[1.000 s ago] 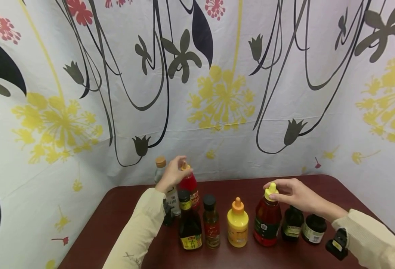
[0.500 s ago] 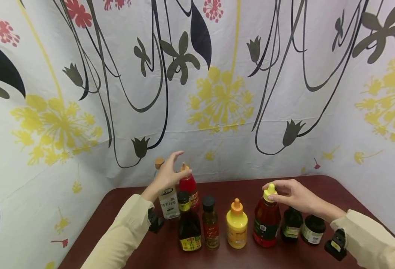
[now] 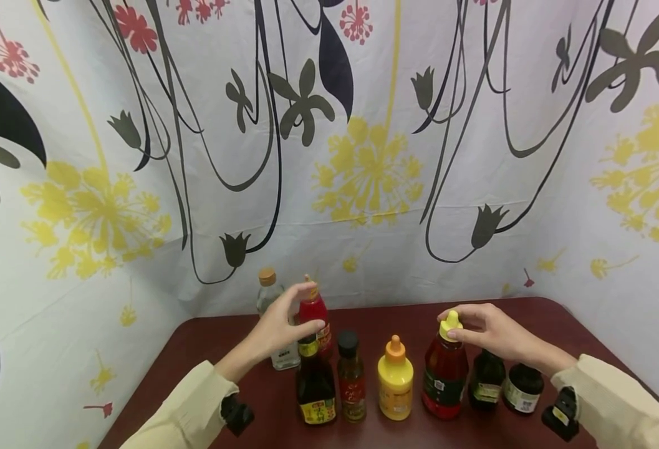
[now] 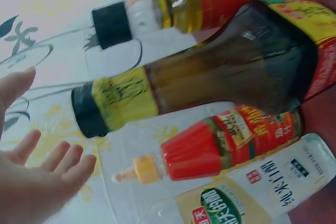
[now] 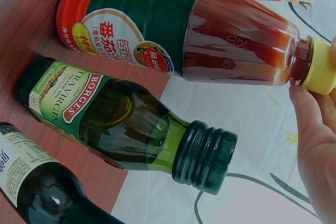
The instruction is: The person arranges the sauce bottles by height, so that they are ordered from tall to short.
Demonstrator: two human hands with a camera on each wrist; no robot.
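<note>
My left hand (image 3: 280,327) is at the neck of a dark sauce bottle (image 3: 315,390), thumb and fingers spread around the cap area. In the left wrist view its fingers stay apart from the bottle's black cap (image 4: 88,109). Just behind stand a red squeeze bottle (image 4: 191,153) with an orange nozzle and a clear white-vinegar bottle (image 4: 283,184), partly hidden by the hand in the head view. My right hand (image 3: 489,325) pinches the yellow cap (image 3: 449,327) of a ketchup bottle (image 3: 444,374), which stands upright on the table.
A slim black-capped sauce bottle (image 3: 352,383) and a yellow squeeze bottle (image 3: 395,383) stand between the hands. Under the right forearm are a green olive-oil bottle (image 5: 121,119) and a dark bottle (image 5: 47,192). The dark red table (image 3: 194,349) meets a patterned curtain (image 3: 295,206).
My left hand has left the red squeeze bottle's nozzle, opened, and come down and nearer to the dark sauce bottle's top. My right hand keeps its hold on the ketchup cap.
</note>
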